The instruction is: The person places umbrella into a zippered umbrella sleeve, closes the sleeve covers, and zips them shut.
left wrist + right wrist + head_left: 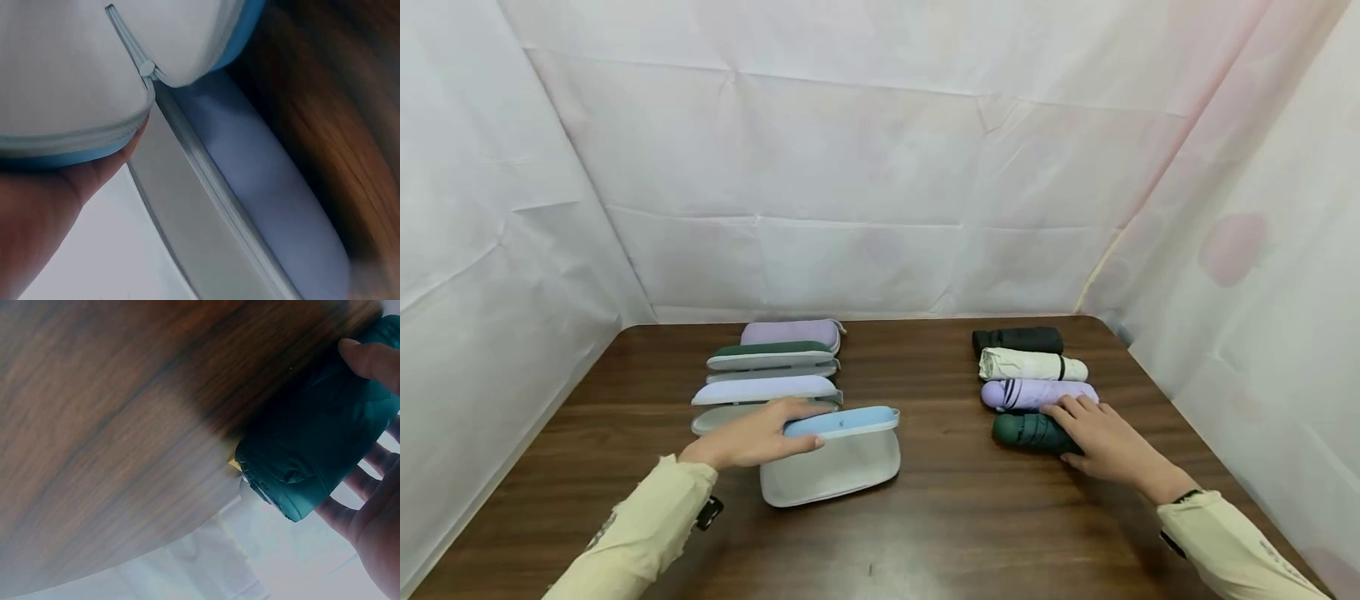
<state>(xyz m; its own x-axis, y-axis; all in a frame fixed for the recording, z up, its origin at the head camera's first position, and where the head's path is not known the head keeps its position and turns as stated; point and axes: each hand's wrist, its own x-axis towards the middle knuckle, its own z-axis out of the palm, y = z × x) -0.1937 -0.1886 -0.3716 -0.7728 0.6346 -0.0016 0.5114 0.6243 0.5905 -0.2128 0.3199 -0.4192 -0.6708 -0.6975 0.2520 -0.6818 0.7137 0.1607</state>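
My left hand [748, 437] holds a light blue zippered case [844, 422] by its left end, thumb in front and fingers behind. That case gapes open, its pale grey lining facing me in the head view; the left wrist view has my thumb along the blue shell. Over on the right, my right hand [1108, 443] grips a folded dark green umbrella [1028, 432] lying on the table. In the right wrist view the thumb is on one side of the green umbrella [312, 437] and the fingers are on the other.
Behind the blue case lie an open lavender case [767, 387], an open dark green case [771, 358] and a closed purple case [786, 332]. Beyond the green umbrella are folded lavender [1037, 392], white [1026, 365] and black [1018, 339] umbrellas. White sheeting [865, 167] surrounds the wooden table [940, 517].
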